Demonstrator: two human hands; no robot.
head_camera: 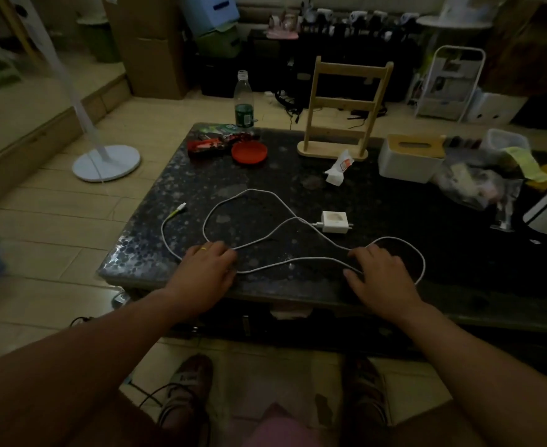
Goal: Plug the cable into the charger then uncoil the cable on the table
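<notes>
- Left hand fingers spread flat on white cable.
- Right hand fingers likewise spread on cable.
- Beyond fingers: charger plugged in; bottle, green liquid low inside.

My one view sits on my head, looking forward and steeply down over the near edge of the dark speckled table. It is close enough that my forearms, knees and shoes fill the lower frame below that edge. Beyond the table's far edge, floor tiles and cluttered shelving curve with wide-angle distortion.
</notes>
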